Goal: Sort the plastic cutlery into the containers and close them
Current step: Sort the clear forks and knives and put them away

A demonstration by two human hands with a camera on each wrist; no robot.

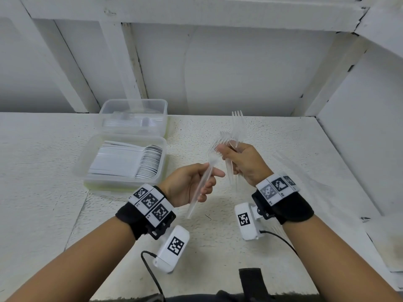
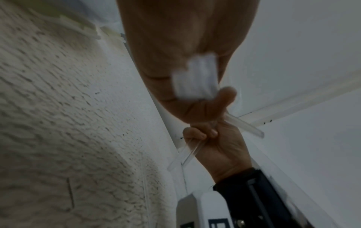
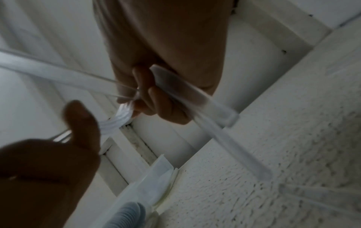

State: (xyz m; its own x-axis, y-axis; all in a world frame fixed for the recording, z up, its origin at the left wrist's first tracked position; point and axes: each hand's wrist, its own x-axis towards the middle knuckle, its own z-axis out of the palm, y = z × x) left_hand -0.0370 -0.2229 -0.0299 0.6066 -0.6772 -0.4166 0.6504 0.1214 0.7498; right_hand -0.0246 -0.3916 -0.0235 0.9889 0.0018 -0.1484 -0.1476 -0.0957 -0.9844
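Clear forks (image 1: 236, 127) bunched upright in right hand (image 1: 244, 162) | left hand (image 1: 192, 184) grips one fork (image 1: 201, 186), handle down | containers (image 1: 122, 162) lie left, nearer left hand

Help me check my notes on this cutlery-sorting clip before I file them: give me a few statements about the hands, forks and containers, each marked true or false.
1. The left hand grips clear plastic forks by their handles. True.
2. The right hand is empty, fingers straight. False: it holds a bunch of clear forks, tines pointing up.
3. Both containers are closed with lids. False: the near container and the far container both stand open.
4. The near container holds a packed row of cutlery. True.
5. The containers sit to the left of both hands on the white table. True.
6. The two hands rest flat on the table. False: they are raised above it, close together.
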